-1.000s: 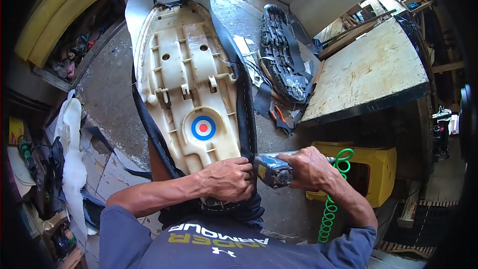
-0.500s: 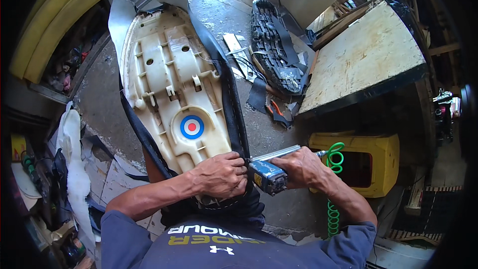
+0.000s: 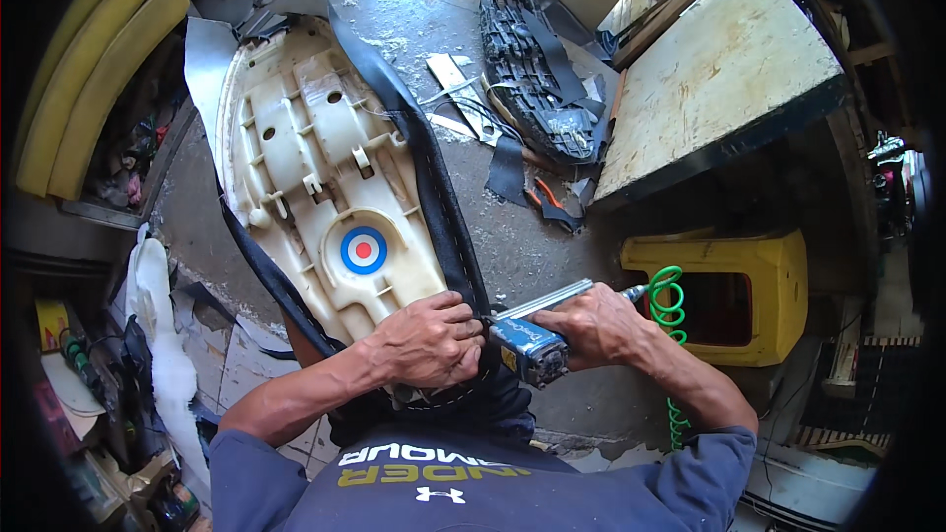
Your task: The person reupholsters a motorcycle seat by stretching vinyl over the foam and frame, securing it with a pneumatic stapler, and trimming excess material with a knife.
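Observation:
A motorcycle seat lies upside down over my lap, its cream plastic base facing up. A round blue, white and red sticker is on that base. Black cover material with a pale stitch line wraps the rim. At the near right edge, the curled fingers of my left hand pinch the cover against the base. My right hand grips a blue pneumatic staple gun, its nose at the seat edge beside my left fingers. A coiled green air hose runs from the gun.
A second, dark seat base lies on the floor beyond, near orange-handled pliers and black scraps. To the right stand a pale-topped bench and a yellow plastic housing. Yellow foam pads are stacked far left; white padding lies nearer.
The view has shifted slightly, so the seat appears a little farther left. Both hands keep their places at the seat edge, with the staple gun still beside the left fingers.

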A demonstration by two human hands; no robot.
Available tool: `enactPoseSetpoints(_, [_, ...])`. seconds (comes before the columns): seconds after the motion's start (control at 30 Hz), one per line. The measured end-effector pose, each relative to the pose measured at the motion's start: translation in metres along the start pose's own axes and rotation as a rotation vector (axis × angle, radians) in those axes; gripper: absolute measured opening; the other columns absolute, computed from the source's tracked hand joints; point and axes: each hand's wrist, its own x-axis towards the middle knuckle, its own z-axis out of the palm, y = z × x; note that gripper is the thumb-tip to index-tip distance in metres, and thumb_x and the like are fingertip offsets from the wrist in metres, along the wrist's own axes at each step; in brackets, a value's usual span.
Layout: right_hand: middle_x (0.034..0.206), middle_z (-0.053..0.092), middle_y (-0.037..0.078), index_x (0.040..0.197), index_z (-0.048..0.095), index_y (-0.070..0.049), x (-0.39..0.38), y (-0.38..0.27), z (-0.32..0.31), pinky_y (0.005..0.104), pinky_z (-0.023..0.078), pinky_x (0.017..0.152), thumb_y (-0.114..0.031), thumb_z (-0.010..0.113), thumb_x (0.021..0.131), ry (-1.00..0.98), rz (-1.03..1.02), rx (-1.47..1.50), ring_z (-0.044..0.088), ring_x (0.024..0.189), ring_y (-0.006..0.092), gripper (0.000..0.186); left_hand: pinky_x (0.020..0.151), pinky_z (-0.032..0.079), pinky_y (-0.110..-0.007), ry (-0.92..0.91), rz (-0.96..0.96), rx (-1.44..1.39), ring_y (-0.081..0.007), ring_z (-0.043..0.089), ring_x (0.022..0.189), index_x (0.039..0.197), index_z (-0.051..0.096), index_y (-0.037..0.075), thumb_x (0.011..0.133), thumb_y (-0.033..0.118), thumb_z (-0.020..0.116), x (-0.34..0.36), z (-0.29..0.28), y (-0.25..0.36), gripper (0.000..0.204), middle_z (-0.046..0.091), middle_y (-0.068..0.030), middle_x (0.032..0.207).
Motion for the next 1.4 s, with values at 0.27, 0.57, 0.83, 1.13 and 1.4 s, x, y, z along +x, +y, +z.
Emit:
enactPoseSetpoints(0.27, [0.082, 0.075, 0.015, 0.114, 0.073, -0.018, -0.005, -0.01, -0.002, 0.0494, 0.059, 0.064, -0.023, 0.08, 0.072, -0.05, 0.03, -0.015, 0.074, 0.073, 0.0378, 0.043, 0.093, 0.052, -0.038, -0.121, -0.026, 0.015, -0.0208, 0.067, 0.089, 0.092, 0.076, 0.003, 0.085, 0.018, 0.064, -0.001, -0.005, 0.004, 0.021, 0.075, -0.0075, 0.096])
enactPoseSetpoints(0.57, [0.08, 0.074, 0.018, 0.114, 0.073, -0.017, -0.005, 0.003, 0.005, 0.0504, 0.059, 0.067, -0.021, 0.077, 0.072, -0.072, 0.06, 0.122, 0.073, 0.075, 0.0403, 0.042, 0.089, 0.053, -0.037, -0.094, -0.077, 0.003, -0.0212, 0.067, 0.087, 0.085, 0.074, 0.005, 0.084, 0.016, 0.064, 0.003, -0.002, -0.001, 0.015, 0.073, -0.0064, 0.09])
enactPoseSetpoints(0.83, [0.077, 0.073, 0.016, 0.109, 0.072, -0.017, -0.002, -0.005, 0.009, 0.0503, 0.058, 0.065, -0.022, 0.078, 0.072, -0.09, 0.065, 0.047, 0.072, 0.072, 0.0403, 0.037, 0.091, 0.054, -0.038, -0.124, -0.091, 0.018, -0.0208, 0.069, 0.09, 0.089, 0.075, 0.005, 0.083, 0.014, 0.064, 0.001, -0.002, -0.002, 0.016, 0.075, -0.0055, 0.093])
enactPoseSetpoints(1.13, [0.078, 0.074, 0.02, 0.109, 0.073, -0.016, -0.007, 0.004, 0.009, 0.0517, 0.059, 0.066, -0.019, 0.074, 0.071, -0.155, 0.142, 0.174, 0.072, 0.073, 0.042, 0.038, 0.09, 0.055, -0.038, -0.142, -0.119, 0.012, -0.0217, 0.069, 0.087, 0.086, 0.076, 0.005, 0.085, 0.015, 0.064, 0.005, -0.004, -0.005, 0.016, 0.075, -0.0065, 0.092])
enactPoseSetpoints(1.4, [0.08, 0.075, 0.02, 0.109, 0.074, -0.016, -0.002, -0.01, 0.019, 0.0521, 0.06, 0.068, -0.022, 0.076, 0.072, -0.183, 0.136, 0.039, 0.074, 0.073, 0.0418, 0.038, 0.089, 0.053, -0.037, -0.124, -0.118, 0.024, -0.0221, 0.067, 0.085, 0.081, 0.072, 0.005, 0.086, 0.017, 0.064, 0.003, 0.005, -0.006, 0.015, 0.074, -0.0061, 0.088])
